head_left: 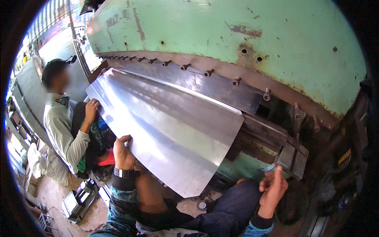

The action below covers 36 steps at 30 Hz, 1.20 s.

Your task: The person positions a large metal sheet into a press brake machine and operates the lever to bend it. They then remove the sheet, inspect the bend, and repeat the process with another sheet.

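Gripping the near edge of a shiny metal sheet [169,130], the left hand [123,152] sits at about 8 o'clock from the picture's middle, fingers curled over the rim and thumb beneath — a dark wristwatch [125,173] circles the wrist. The sheet spans the centre, tilted, its far long edge tucked under the dark clamping bar [197,85] of a big green press brake [237,35] that fills the view from 11 to 2 o'clock. A row of bolts [208,72] runs along the bar.

At 5 o'clock the right hand [272,187] is raised free of the sheet, holding nothing, its fingers loosely curled with one finger pointing up toward a ribbed grey block [292,158] on the machine's lower front; it is near the block, though whether it touches is unclear.

At 9 o'clock a second person in a pale long-sleeved shirt [63,134] sits beside the machine — that person's hand [92,107] rests on the sheet's far left corner. Dark trousers [229,201] show at 6 o'clock, over a dusty floor [51,193].
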Tool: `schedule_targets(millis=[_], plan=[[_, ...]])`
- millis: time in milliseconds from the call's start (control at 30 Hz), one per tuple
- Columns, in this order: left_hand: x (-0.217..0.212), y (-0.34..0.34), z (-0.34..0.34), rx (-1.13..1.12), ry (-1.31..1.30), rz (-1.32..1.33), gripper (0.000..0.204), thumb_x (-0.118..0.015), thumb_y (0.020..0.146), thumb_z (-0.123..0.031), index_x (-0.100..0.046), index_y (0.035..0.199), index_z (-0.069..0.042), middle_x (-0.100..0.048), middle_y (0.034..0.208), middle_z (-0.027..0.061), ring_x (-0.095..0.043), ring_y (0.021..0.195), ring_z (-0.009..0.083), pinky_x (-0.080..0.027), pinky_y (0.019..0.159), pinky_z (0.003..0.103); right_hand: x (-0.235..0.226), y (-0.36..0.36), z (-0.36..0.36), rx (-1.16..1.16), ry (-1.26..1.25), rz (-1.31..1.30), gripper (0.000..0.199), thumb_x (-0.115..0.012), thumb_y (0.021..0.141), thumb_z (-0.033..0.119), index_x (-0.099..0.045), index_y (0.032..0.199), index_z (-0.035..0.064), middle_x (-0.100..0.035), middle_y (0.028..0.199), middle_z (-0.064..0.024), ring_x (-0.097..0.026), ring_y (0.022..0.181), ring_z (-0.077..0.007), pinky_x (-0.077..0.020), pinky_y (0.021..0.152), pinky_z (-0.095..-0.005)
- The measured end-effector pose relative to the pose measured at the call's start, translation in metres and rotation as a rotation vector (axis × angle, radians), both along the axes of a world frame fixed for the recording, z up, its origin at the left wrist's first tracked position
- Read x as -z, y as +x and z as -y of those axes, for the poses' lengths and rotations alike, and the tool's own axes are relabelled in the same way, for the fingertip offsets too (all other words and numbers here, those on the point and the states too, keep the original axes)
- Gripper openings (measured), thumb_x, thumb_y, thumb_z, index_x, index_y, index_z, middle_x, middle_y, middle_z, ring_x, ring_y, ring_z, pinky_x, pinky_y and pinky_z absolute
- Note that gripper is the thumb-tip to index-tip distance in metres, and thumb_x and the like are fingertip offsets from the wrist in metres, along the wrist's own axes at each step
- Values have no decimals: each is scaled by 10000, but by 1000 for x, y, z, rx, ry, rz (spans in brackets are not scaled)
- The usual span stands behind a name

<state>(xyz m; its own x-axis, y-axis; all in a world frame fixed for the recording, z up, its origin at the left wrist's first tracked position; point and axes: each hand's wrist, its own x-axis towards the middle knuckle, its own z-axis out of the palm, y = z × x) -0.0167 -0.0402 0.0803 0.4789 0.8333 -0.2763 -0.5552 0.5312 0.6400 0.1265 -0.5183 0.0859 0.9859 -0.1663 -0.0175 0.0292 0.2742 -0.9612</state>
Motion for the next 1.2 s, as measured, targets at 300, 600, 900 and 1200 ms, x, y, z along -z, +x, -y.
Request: schedule_targets(millis=[300,600,900,1200], plan=[[10,-15,8,174,-101,-339,264,-443,976,-106,-555,1206,-167,-597,843,140,-518,497,286,-332,311,400,-36,31,-66,-557,-103,41,451,-702,1014,297,-639,1287,-57,-732,1024,-165,-719,812,-209,-610,690,-335],[74,-43,-30,133,1531,-917,273,-547,966,-174,-553,1175,2,-624,905,151,-627,686,295,-548,592,400,-30,64,-103,-717,17,-125,367,-713,1010,295,-652,1210,-7,-710,1068,-89,-723,852,-163,-623,722,-344],[51,-37,-29,412,86,-299,268,-508,990,-233,-579,1098,2,-670,1020,184,-607,1025,282,-496,946,386,-18,73,-117,-666,61,-80,209,-759,957,146,-649,1050,-6,-717,930,-65,-703,837,-138,-587,737,-290],[60,-61,-29,457,520,-567,435,-530,992,-272,-557,1112,146,-673,988,229,-650,825,349,-552,821,416,-30,63,-128,-748,-8,-83,394,-802,917,258,-670,1185,1,-714,940,-68,-684,669,-134,-502,396,-266]])
